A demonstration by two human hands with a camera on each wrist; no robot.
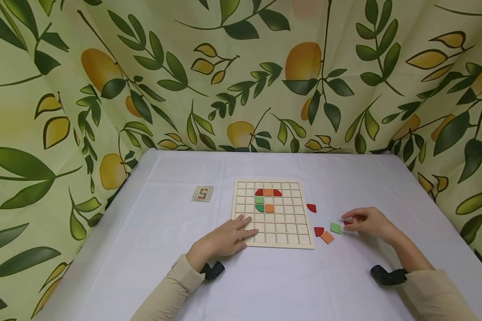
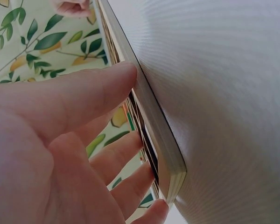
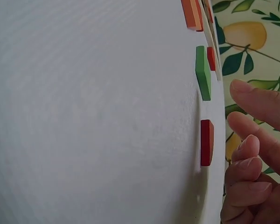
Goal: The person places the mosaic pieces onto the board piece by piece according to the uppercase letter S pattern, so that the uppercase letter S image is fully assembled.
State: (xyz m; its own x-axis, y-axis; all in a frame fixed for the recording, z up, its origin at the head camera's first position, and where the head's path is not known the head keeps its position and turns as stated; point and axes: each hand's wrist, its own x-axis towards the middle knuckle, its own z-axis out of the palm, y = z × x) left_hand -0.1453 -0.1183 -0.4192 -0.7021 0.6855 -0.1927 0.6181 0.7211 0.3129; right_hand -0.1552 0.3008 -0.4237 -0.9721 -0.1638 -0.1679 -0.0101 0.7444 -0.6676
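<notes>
Red tile (image 3: 206,143) lies on the white cloth (image 1: 273,285) beneath the right hand (image 1: 369,223), whose fingers are loosely curved, holding nothing. Judged light, stiff and fairly smooth; best pinched by its edges. Beside it, a square green tile (image 1: 335,228). Left hand (image 1: 226,237) rests, fingers spread, on the grid-lined board (image 1: 281,227), apparently layered wood.

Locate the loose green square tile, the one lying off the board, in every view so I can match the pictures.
Head: right of the board, between the orange square and the right hand; the loose green tile.
Left wrist: not visible.
Right wrist: upper right, edge-on, above the nearest red piece.
Shared landmark: the leaf-patterned cloth, in all three.
</notes>
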